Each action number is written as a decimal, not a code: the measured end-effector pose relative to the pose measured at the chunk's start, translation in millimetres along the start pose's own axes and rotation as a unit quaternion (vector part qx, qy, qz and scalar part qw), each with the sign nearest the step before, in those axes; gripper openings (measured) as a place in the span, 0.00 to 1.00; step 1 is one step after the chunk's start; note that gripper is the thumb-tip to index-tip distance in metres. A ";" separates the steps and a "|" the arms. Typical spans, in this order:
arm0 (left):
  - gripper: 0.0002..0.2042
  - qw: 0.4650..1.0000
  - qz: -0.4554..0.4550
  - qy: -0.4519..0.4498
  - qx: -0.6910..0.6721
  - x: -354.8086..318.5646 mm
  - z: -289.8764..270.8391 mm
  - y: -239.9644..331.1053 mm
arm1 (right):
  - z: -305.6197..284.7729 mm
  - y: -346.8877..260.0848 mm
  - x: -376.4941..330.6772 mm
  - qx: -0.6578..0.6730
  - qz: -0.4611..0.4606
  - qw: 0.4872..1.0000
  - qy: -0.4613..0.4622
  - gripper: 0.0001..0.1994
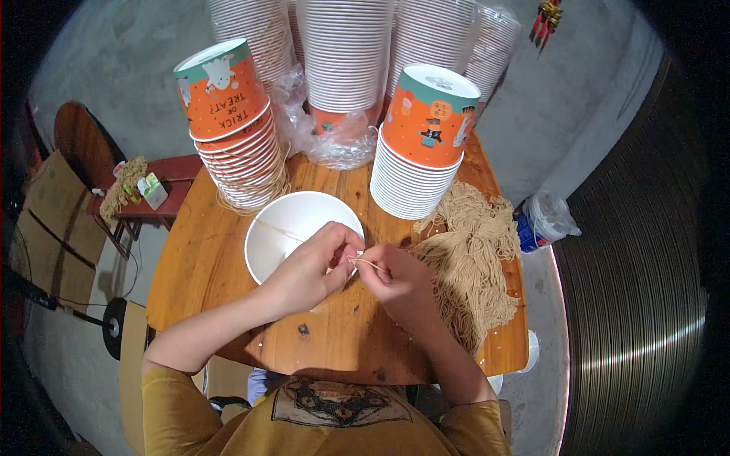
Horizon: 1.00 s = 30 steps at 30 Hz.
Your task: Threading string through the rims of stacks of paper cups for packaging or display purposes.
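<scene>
A white paper bucket [266,228] stands mouth up in the middle of the wooden table, its white inside showing. Over its right rim, my left hand [315,262] pinches a thin tan cord near the cord's end, its fingertips almost meeting those of the other hand. My right hand [399,285] is closed on the same tan cord [370,264], just outside the rim. A strand of cord also crosses the bucket's inside. The exact spot where the fingertips meet the cord and rim is partly hidden.
Behind the bucket stand an upside-down stack of orange printed buckets with cords [239,156] at left and another stack [418,175] at right. Tall bagged stacks [346,57] rise farther back. Loose tan cords [471,266] cover the table's right side. A bench [179,175] stands left.
</scene>
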<state>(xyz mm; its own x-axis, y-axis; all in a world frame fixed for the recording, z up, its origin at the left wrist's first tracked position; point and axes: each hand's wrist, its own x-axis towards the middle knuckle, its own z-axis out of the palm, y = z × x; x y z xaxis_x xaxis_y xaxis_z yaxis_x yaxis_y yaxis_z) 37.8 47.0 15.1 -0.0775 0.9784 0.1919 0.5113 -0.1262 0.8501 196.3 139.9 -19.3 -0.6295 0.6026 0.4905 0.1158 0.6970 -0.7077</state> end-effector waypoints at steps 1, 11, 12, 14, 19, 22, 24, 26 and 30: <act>0.11 0.999 0.017 -0.007 0.030 0.1 -0.5 -0.6 | 0.7 0.4 0.1 -0.008 -0.022 1.000 0.008 0.07; 0.17 0.999 0.038 0.007 0.025 1.0 1.9 -6.3 | 1.8 -3.4 0.9 0.012 -0.029 1.000 0.002 0.08; 0.17 0.998 0.053 0.007 0.023 1.3 2.3 -5.1 | 1.6 -2.9 1.1 0.026 -0.013 1.000 -0.004 0.07; 0.17 0.997 0.069 0.008 0.022 1.9 3.2 -3.2 | 1.4 -2.0 1.5 0.040 0.002 0.999 -0.009 0.07; 0.17 0.990 0.108 0.009 0.086 2.5 2.5 -1.4 | 2.8 2.5 1.4 0.065 0.011 0.998 -0.007 0.06; 0.17 0.989 0.096 0.011 0.112 2.1 2.3 -2.8 | 3.5 2.6 1.1 0.067 0.011 0.998 -0.002 0.07; 0.17 0.989 0.097 0.009 0.109 2.5 2.1 -4.3 | 4.4 2.8 0.9 0.065 0.010 0.998 -0.001 0.07; 0.16 0.989 0.099 0.007 0.105 2.8 1.3 -4.5 | 4.3 2.4 0.5 0.062 0.011 0.998 0.000 0.07; 0.19 0.995 0.067 -0.005 0.068 3.1 2.1 -2.2 | 3.6 1.2 -0.4 0.066 0.052 0.996 -0.012 0.06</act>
<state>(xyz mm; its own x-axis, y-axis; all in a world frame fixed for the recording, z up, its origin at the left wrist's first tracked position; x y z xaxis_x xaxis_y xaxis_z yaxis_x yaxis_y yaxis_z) 38.2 50.6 12.7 0.0069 0.9559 0.2935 0.6284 -0.2325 0.7424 193.9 139.0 -22.2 -0.6382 0.6579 0.3999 0.0794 0.5728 -0.8158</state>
